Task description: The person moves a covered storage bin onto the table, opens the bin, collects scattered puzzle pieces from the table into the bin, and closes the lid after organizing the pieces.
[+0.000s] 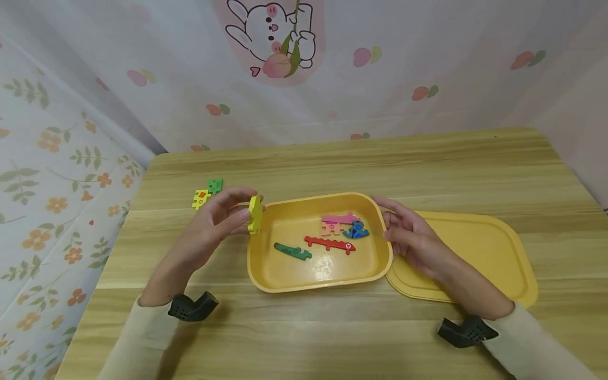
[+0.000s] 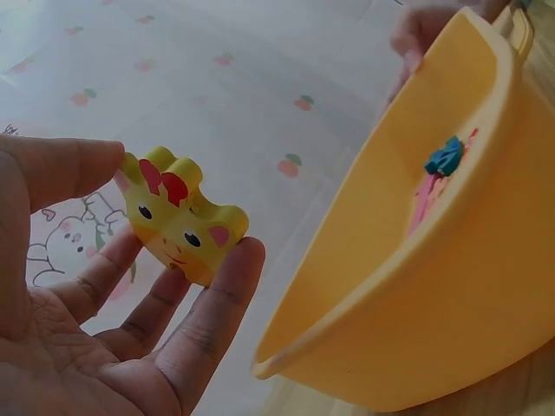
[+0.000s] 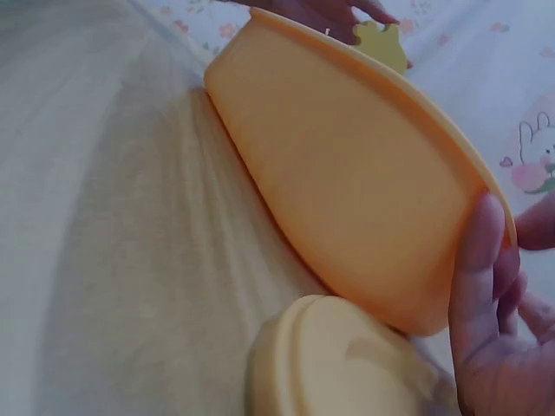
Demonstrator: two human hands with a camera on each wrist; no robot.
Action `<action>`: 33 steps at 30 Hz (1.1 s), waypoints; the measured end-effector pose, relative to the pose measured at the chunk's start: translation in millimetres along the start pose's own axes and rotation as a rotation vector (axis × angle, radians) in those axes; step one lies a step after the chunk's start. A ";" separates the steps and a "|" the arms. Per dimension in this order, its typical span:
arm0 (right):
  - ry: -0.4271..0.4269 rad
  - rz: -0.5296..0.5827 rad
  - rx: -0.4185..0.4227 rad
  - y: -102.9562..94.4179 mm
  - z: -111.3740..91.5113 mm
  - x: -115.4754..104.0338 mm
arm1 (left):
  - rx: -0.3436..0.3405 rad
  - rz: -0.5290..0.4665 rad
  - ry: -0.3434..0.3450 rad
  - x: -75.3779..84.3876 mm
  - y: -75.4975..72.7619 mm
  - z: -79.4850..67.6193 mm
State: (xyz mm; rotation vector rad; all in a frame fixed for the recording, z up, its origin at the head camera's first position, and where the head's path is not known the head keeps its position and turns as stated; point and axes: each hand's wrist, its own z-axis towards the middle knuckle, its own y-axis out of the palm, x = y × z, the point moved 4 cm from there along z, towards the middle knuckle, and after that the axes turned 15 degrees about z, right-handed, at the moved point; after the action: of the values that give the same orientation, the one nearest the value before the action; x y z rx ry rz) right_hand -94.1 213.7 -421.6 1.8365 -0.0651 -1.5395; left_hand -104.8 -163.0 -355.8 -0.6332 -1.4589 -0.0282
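Observation:
My left hand (image 1: 204, 232) is over the left end of a yellow plastic box (image 1: 280, 224). Between thumb and fingertips it pinches a yellow giraffe-head puzzle piece (image 2: 178, 212), whose printed face shows in the left wrist view. At the opposite end, my right hand (image 1: 413, 240) grips the box's rim, thumb on one side and fingers on the other. Inside the box lie a green piece (image 1: 292, 251), a red caterpillar-like piece (image 1: 330, 243), a pink piece (image 1: 339, 218), a light orange piece (image 1: 331, 228) and a blue piece (image 1: 356, 230).
A yellow lid (image 1: 494, 256) lies flat at the right, partly under my right forearm. Beyond my left hand, a yellow puzzle piece (image 1: 201, 199) and a green one (image 1: 215, 186) touch on the wooden table (image 1: 304, 338). A patterned curtain (image 1: 304, 116) hangs behind the table.

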 end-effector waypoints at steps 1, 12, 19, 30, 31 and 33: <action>0.004 -0.032 0.030 -0.1 1.7 -1.8 | 0.003 0.007 0.000 0.1 1.3 0.7; 0.003 -0.093 0.148 -1.5 24.2 -8.7 | 0.021 0.053 -0.021 -0.5 10.3 7.5; -0.040 -0.055 0.136 -9.0 31.2 -8.5 | 0.025 0.102 0.002 -2.0 17.7 8.6; -0.043 0.016 0.107 -15.1 29.2 -7.3 | 0.068 0.298 0.090 3.2 42.7 10.0; -0.042 0.019 0.100 -15.0 29.2 -6.7 | 0.071 0.318 0.099 4.2 44.4 9.7; -0.046 0.022 0.085 -15.2 29.2 -6.0 | 0.078 0.356 0.123 6.6 47.4 9.7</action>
State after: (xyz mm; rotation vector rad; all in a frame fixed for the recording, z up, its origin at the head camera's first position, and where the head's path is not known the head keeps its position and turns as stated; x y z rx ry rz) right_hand -127.4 213.4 -425.5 1.8595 -0.1749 -1.5857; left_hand -94.2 -116.9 -368.0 -0.8046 -1.2073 0.2621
